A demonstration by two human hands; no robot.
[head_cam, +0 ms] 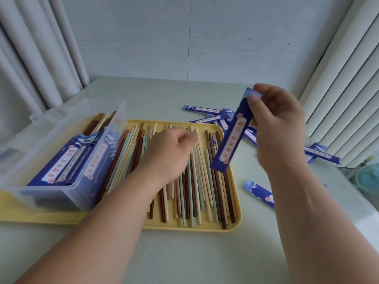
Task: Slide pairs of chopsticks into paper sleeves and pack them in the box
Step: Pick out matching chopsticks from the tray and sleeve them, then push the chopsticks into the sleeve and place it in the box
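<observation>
My right hand (pixel 276 128) pinches the top end of a blue paper sleeve (pixel 231 136) and holds it tilted above the tray's right edge. My left hand (pixel 170 152) rests over the loose chopsticks (pixel 196 181) on the yellow tray (pixel 184 225), fingers curled down onto their far ends; whether it grips any is hidden. The chopsticks are cream, mint, red and dark brown. A clear plastic box (pixel 67 187) stands on the tray's left part and holds several sleeved pairs (pixel 61 162).
More blue sleeves (pixel 207 114) lie scattered on the table behind and to the right of the tray, one (pixel 259 193) near my right forearm. Curtains hang at left and right. A pale wall stands behind the table.
</observation>
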